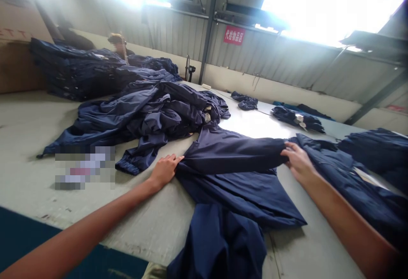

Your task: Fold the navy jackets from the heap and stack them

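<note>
The navy garment lies before me on the surface, its sleeve running sideways from my left hand — touching, though I can't tell if gripping — to my right hand, which pinches the sleeve's end.

I'm in a garment workshop, by the look of it: a navy garment before me, clothes heaped toward the tabletop's far edge, a carton, a red sign on the corrugated metal wall.

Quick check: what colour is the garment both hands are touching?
The garment is dark navy blue, seen best in the head view.
</note>
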Tool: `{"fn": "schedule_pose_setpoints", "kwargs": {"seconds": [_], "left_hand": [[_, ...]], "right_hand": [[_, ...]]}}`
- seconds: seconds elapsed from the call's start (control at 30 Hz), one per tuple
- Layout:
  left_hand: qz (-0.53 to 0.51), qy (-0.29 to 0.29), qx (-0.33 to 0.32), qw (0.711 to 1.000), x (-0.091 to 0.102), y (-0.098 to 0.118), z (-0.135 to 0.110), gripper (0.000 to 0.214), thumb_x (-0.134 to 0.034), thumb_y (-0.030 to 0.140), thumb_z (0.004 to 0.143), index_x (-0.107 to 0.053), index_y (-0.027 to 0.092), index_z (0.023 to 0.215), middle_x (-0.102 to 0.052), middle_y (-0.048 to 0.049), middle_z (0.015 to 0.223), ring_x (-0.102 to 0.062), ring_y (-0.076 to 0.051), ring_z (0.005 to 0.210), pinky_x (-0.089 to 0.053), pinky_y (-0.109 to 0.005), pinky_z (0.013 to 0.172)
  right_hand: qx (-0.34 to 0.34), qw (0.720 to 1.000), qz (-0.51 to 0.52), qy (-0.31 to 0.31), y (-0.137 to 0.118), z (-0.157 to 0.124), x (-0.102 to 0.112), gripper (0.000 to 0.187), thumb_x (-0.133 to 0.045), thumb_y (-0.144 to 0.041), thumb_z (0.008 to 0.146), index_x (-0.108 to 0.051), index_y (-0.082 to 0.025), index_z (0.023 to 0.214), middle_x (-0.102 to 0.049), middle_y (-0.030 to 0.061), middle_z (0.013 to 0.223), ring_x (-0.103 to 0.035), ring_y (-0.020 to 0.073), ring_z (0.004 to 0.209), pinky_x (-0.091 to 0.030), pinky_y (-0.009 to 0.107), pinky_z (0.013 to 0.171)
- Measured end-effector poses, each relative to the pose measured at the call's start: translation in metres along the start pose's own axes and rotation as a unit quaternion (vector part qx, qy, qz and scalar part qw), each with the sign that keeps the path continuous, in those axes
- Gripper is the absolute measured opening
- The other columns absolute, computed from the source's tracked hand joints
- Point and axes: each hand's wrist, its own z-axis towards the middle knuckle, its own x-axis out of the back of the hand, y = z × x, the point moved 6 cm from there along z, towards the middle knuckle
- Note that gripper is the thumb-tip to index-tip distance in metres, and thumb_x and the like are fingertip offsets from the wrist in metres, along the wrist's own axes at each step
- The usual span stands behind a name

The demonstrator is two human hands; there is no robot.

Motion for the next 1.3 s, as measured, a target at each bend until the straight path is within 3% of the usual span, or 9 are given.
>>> {"fn": "schedule_pose_setpoints", "kwargs": {"seconds": [0.17, 0.37, 0.53, 0.63, 0.73, 0.8, 0.87, 1.03, 1.3], "left_hand": [[-0.074, -0.061, -0.071, 0.993, -0.007, -0.019, 0.014, 0.075, -0.045, 0.002, 0.082, -0.058, 0.023, 0.153, -0.070, -0.0100, 0.129, -0.062, -0.025, 0.125, -0.045, -0.038, 0.116], [-0.166, -0.059, -0.069, 0.982, -0.016, -0.045, 0.027, 0.061, -0.030, 0.025, 0.097, -0.060, 0.016, 0.150, -0.067, -0.0088, 0.143, -0.054, -0.025, 0.141, -0.035, -0.043, 0.126], [-0.089, -0.128, -0.108, 0.982, -0.012, -0.061, 0.019, 0.071, -0.046, 0.047, 0.094, -0.053, 0.011, 0.155, -0.054, -0.0132, 0.158, -0.052, -0.029, 0.144, -0.037, -0.043, 0.124], [-0.059, -0.127, -0.124, 0.982, 0.007, -0.043, 0.047, 0.086, -0.050, 0.065, 0.093, -0.045, 0.011, 0.160, -0.047, -0.0142, 0.163, -0.048, -0.030, 0.149, -0.037, -0.042, 0.124], [-0.042, -0.007, -0.138, 0.990, 0.020, 0.012, 0.087, 0.072, -0.023, 0.053, 0.107, -0.044, 0.008, 0.159, -0.045, -0.0146, 0.164, -0.038, -0.025, 0.155, -0.023, -0.041, 0.130], [-0.023, -0.015, -0.153, 0.988, 0.001, 0.050, 0.101, 0.070, -0.021, 0.051, 0.109, -0.043, 0.009, 0.161, -0.041, -0.0141, 0.167, -0.033, -0.026, 0.158, -0.021, -0.044, 0.130], [-0.007, -0.062, -0.134, 0.989, -0.029, 0.067, 0.102, 0.070, -0.023, 0.053, 0.109, -0.039, 0.012, 0.163, -0.036, -0.0135, 0.169, -0.030, -0.031, 0.159, -0.020, -0.054, 0.130], [-0.018, -0.078, -0.127, 0.989, -0.072, 0.050, 0.087, 0.087, -0.032, 0.071, 0.103, -0.024, 0.014, 0.169, -0.023, -0.0137, 0.174, -0.016, -0.033, 0.163, -0.010, -0.062, 0.130], [-0.045, -0.067, -0.132, 0.988, -0.064, 0.049, 0.081, 0.093, -0.040, 0.080, 0.097, -0.033, 0.018, 0.166, -0.026, -0.0131, 0.173, -0.019, -0.032, 0.162, -0.018, -0.056, 0.130]], "right_hand": [[-0.093, 0.994, -0.050, 0.011, 0.111, -0.019, 0.031, 0.043, -0.069, -0.016, 0.049, -0.063, -0.021, 0.091, -0.064, -0.0006, 0.076, -0.060, 0.0159, 0.063, -0.049, 0.025, 0.051], [-0.025, 1.000, -0.004, -0.018, 0.116, -0.010, 0.034, 0.048, -0.074, -0.027, 0.056, -0.068, -0.024, 0.103, -0.070, 0.0007, 0.100, -0.066, 0.0156, 0.077, -0.050, 0.022, 0.056], [0.040, 0.975, -0.217, -0.007, 0.124, -0.005, 0.057, 0.051, -0.065, -0.023, 0.063, -0.067, -0.018, 0.113, -0.071, 0.0060, 0.092, -0.069, 0.0236, 0.082, -0.059, 0.038, 0.074], [0.125, 0.946, -0.299, 0.014, 0.114, -0.013, 0.050, 0.045, -0.064, -0.024, 0.075, -0.068, -0.016, 0.120, -0.071, 0.0154, 0.118, -0.065, 0.0314, 0.116, -0.051, 0.049, 0.105], [0.295, 0.844, -0.445, -0.039, 0.095, -0.028, 0.005, 0.045, -0.048, -0.033, 0.099, -0.064, -0.019, 0.138, -0.053, 0.0161, 0.156, -0.042, 0.0323, 0.149, -0.030, 0.052, 0.125], [0.315, 0.774, -0.540, -0.098, 0.105, -0.033, -0.025, 0.052, -0.039, -0.039, 0.106, -0.054, -0.021, 0.153, -0.038, 0.0120, 0.169, -0.026, 0.0326, 0.159, -0.018, 0.057, 0.129], [0.248, 0.741, -0.606, -0.148, 0.131, -0.032, -0.039, 0.061, -0.035, -0.048, 0.108, -0.039, -0.022, 0.164, -0.027, 0.0108, 0.174, -0.017, 0.0333, 0.162, -0.012, 0.063, 0.129], [0.173, 0.728, -0.636, -0.190, 0.181, -0.026, -0.033, 0.071, -0.021, -0.062, 0.108, -0.020, -0.026, 0.170, -0.011, 0.0079, 0.177, -0.010, 0.0299, 0.163, -0.014, 0.064, 0.128], [0.184, 0.728, -0.636, -0.180, 0.179, -0.027, -0.030, 0.065, -0.020, -0.056, 0.110, -0.028, -0.028, 0.168, -0.019, 0.0055, 0.176, -0.014, 0.0277, 0.163, -0.017, 0.062, 0.128]]}}
